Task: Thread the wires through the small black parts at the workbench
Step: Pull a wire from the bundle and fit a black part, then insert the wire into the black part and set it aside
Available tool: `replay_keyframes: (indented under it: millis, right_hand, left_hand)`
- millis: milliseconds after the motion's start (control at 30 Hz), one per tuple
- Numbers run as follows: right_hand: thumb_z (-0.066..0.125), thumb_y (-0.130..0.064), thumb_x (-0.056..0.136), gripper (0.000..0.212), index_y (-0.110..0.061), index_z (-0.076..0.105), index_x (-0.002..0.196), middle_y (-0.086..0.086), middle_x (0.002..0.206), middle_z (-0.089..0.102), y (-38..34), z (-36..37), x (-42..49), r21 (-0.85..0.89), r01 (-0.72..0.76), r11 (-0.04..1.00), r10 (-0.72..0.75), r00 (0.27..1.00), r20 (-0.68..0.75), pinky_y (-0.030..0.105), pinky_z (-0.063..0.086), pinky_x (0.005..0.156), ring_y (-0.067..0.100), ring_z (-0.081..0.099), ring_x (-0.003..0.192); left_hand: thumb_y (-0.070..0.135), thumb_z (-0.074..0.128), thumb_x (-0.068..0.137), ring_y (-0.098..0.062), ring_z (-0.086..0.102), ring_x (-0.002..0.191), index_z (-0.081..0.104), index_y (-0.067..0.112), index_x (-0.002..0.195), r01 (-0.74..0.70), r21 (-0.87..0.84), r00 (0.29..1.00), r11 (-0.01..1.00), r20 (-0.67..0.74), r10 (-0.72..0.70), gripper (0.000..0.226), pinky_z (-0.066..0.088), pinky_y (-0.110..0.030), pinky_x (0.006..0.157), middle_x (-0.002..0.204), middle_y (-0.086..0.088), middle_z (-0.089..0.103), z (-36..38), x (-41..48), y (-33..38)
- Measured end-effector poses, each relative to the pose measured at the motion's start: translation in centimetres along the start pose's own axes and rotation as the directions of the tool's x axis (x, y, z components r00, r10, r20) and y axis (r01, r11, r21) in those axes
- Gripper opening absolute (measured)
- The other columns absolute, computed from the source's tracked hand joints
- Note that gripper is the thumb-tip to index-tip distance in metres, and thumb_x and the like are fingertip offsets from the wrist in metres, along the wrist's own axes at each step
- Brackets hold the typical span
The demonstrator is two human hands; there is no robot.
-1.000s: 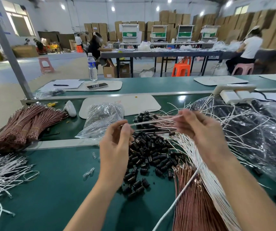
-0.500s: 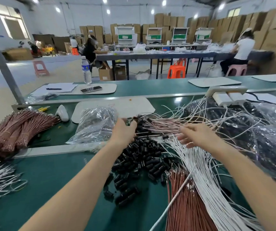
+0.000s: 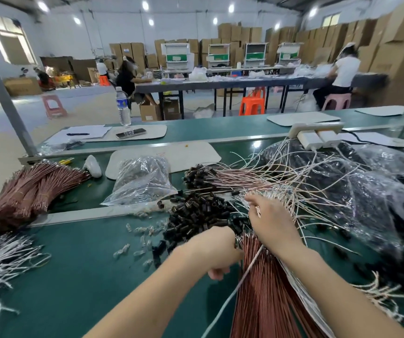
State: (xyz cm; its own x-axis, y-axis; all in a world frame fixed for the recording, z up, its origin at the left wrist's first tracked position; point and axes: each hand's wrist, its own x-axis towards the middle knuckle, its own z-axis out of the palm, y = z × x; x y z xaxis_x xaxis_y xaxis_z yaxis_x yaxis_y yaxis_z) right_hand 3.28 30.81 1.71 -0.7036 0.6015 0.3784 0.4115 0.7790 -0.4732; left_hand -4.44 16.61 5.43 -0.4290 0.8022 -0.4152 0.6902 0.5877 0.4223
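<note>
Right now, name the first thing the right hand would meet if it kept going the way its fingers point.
Likely the loose pale wires fanned just beyond the right hand; depth is unclear.

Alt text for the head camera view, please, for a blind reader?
A person's two hands work at a green workbench: the right hand reaches into white wires, the left hand meets a copper-coloured wire bundle, beside a pile of small black parts.

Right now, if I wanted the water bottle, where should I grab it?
Wrap your hand around the middle of the water bottle, reaching from the near side. It stands upright, round and slim, so fingers should close around it; the phone in front lies flat and low.
</note>
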Motion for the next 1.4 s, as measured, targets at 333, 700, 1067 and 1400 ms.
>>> replay_keyframes:
  millis: [333,700,1067,1400]
  right_hand:
    - [0.051,-0.018,0.101,0.035,-0.024,0.062,0.133,-0.002,0.129,0.068,-0.5,0.4,-1.0,-0.014,-0.045,0.999,0.045,0.998,-0.033,0.039,0.04,0.104,0.021,0.054,0.122]
    - [0.049,-0.019,0.102,0.034,-0.024,0.061,0.134,-0.003,0.128,0.066,-1.5,-0.3,-0.5,0.033,-0.012,0.999,0.014,0.997,-0.073,0.033,0.038,0.104,0.016,0.051,0.12]
    - [0.044,-0.048,0.105,0.036,-0.033,0.057,0.135,-0.013,0.139,0.055,-2.3,1.4,-1.6,-0.177,0.249,0.952,-0.172,0.916,0.363,0.033,0.034,0.112,0.011,0.048,0.13]
    - [0.044,-0.047,0.105,0.027,-0.034,0.057,0.126,-0.012,0.131,0.055,-3.7,2.1,-1.3,-0.293,0.356,0.887,-0.236,0.897,0.374,0.033,0.033,0.107,0.013,0.048,0.126]
  left_hand:
    - [0.008,0.047,0.098,-0.032,0.076,0.071,0.056,0.005,0.074,0.104,-0.12,0.995,0.987,0.004,-0.104,0.026,0.064,-0.038,0.07,0.048,-0.008,0.063,2.3,0.6,2.4]
    - [0.029,0.05,0.102,-0.013,0.065,0.071,0.062,0.009,0.099,-0.194,-0.496,0.951,0.846,-0.308,0.037,0.023,0.059,-0.035,0.072,0.09,-0.006,0.074,-0.4,-0.7,-2.0]
    - [0.005,0.052,0.102,-0.017,0.073,0.072,0.058,0.001,0.1,-0.609,-0.683,0.773,-0.403,-0.397,-0.495,0.008,0.06,-0.024,0.066,0.085,-0.011,0.072,-0.7,-2.3,-12.0]
    - [0.01,0.053,0.102,-0.015,0.074,0.075,0.059,0.004,0.095,-0.539,-0.68,0.839,-0.498,-0.377,-0.394,0.011,0.06,-0.023,0.068,0.085,-0.009,0.074,0.2,-2.3,-12.8]
